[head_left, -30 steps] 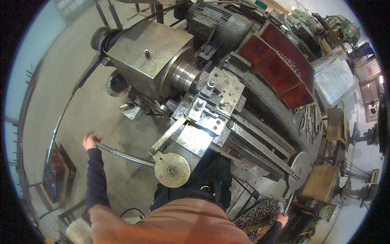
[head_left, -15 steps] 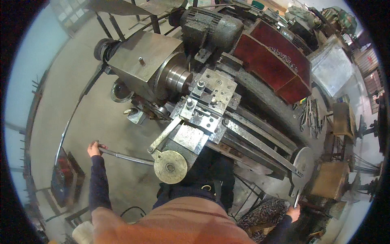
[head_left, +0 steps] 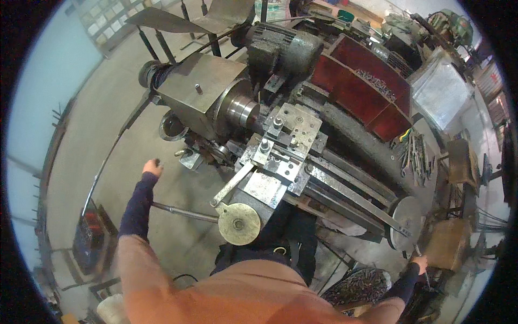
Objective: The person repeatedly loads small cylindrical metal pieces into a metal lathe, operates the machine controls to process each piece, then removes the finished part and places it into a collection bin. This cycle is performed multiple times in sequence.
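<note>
Machine workshop; metal lathe; hand tools; concrete floor

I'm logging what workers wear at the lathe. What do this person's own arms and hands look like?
Both arms are covered by dark navy long sleeves, snug and ribbed at the wrist, under a looser orange-pink top across the shoulders. The left hand and right hand are bare, without gloves. No watch, rings or markings can be made out at this size.

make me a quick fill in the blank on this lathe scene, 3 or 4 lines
1. The left hand reaches out over the concrete ____.
2. The right hand holds a thin handle beside the round ____ at the lathe's end.
3. The tray behind the lathe bed is coloured ____.
4. The person wears an ____ top over dark sleeves.

Missing words: floor; handwheel; red; orange
</note>
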`<state>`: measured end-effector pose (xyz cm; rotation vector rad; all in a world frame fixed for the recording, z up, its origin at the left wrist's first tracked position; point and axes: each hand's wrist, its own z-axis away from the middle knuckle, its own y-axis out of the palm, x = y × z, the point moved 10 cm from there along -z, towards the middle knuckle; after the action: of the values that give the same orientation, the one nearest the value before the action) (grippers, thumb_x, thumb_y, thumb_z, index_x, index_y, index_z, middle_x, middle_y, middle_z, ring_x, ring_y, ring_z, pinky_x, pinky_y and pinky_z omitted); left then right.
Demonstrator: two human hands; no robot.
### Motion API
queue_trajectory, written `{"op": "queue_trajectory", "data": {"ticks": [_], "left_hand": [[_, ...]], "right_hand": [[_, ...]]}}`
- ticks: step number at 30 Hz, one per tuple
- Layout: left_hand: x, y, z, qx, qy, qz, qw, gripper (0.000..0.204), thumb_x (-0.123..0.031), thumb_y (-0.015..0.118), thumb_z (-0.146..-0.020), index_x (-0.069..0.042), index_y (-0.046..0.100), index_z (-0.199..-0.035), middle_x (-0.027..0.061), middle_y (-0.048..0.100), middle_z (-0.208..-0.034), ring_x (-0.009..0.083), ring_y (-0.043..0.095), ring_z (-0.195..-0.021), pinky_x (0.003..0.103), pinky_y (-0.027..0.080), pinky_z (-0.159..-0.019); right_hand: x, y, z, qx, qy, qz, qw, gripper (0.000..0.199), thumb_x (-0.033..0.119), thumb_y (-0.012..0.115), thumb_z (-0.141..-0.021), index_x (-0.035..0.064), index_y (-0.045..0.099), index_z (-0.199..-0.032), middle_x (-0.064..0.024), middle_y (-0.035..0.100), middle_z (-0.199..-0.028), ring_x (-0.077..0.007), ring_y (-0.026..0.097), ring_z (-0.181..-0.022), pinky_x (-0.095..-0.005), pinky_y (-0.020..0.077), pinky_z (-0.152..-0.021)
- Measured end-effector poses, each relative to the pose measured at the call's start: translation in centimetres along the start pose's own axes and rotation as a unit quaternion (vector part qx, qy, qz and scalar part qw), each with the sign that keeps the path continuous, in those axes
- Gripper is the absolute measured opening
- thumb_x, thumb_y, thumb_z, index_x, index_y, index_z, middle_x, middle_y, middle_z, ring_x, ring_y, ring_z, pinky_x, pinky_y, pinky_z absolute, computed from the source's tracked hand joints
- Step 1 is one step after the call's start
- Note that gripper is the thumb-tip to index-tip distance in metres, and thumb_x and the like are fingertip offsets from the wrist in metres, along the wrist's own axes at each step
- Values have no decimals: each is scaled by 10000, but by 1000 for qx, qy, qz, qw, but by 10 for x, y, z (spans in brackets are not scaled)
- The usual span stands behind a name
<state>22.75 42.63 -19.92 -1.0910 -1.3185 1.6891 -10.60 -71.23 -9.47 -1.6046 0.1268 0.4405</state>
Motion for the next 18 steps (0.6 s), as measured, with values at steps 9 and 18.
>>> {"op": "queue_trajectory", "data": {"ticks": [9,18], "left_hand": [[-66,91,-58,43,93,-81,991,341,-349,594,-772,-24,612,-874,180,630,-851,340,609,-841,421,487,-745],[-54,141,-56,133,55,-56,988,422,-331,615,-732,-19,551,-1010,199,617,-979,348,598,-924,436,478,-793]], "right_hand": [[-3,11,119,-72,-139,-302,940,535,119,619,-619,42,559,-1145,-174,544,-1180,-303,513,-1103,-363,406,-919],[30,-51,136,-96,-224,-369,897,382,94,609,-595,-23,638,-958,-191,645,-926,-276,622,-884,-342,468,-779]]}}
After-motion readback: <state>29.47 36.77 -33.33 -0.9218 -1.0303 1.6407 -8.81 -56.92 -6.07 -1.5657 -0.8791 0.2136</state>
